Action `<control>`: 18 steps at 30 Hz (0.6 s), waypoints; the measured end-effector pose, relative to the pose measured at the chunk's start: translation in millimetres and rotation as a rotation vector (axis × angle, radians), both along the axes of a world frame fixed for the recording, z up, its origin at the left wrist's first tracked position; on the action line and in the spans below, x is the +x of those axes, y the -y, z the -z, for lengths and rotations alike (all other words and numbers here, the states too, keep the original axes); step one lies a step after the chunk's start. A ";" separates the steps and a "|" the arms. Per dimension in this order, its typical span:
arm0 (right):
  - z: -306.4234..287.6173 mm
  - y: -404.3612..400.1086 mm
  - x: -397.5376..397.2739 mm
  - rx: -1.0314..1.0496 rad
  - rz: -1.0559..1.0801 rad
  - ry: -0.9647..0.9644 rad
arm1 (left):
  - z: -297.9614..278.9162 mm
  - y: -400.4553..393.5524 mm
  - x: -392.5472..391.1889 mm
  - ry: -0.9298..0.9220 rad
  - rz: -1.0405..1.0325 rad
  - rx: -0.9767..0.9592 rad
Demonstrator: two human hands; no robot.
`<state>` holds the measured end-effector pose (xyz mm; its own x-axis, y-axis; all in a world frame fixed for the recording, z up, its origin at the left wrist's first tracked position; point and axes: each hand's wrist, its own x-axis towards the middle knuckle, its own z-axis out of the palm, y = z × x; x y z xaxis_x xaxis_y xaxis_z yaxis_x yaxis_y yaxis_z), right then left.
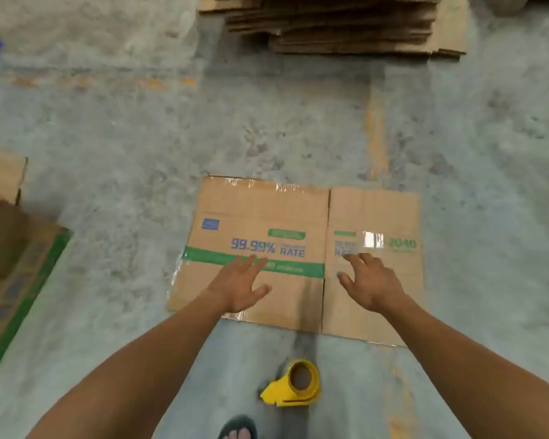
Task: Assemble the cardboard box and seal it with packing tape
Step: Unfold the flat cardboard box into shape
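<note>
Cardboard box (260,248), folded flat, lies printed side up on the concrete floor (108,137), long axis running left to right and slanting slightly toward the near right. Flattened cartons (346,23) are stacked beyond it. Left hand (238,286) and right hand (370,285) hover over the box's near half, fingers spread, holding nothing. Yellow tape dispenser (293,386) sits nearer, between the forearms.

The flattened brown cardboard box (267,248), printed green and blue, lay flat at frame centre. The yellow packing-tape dispenser (293,386) lay below it, apart.
</note>
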<state>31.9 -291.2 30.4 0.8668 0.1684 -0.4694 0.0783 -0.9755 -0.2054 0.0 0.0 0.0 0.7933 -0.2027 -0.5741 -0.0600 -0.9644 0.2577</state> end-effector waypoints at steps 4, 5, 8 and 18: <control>84.9 6.2 -11.9 -0.026 -0.117 -0.138 | 93.0 -0.8 -19.7 -0.161 0.214 0.141; 106.4 9.6 -13.1 -0.026 -0.162 -0.144 | 115.9 -1.9 -23.9 -0.163 0.275 0.158; 155.6 22.1 -19.6 -0.142 -0.409 -0.125 | 164.5 -9.4 -34.3 -0.091 0.433 0.202; 212.7 22.2 -42.5 -0.382 -0.712 0.000 | 202.8 -31.5 -28.2 0.159 0.674 0.273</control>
<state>-10.6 -313.4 -182.3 0.6119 0.5079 -0.6064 0.7074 -0.6943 0.1323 -28.2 31.5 -202.8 0.6249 -0.5419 -0.5620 -0.6782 -0.7334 -0.0470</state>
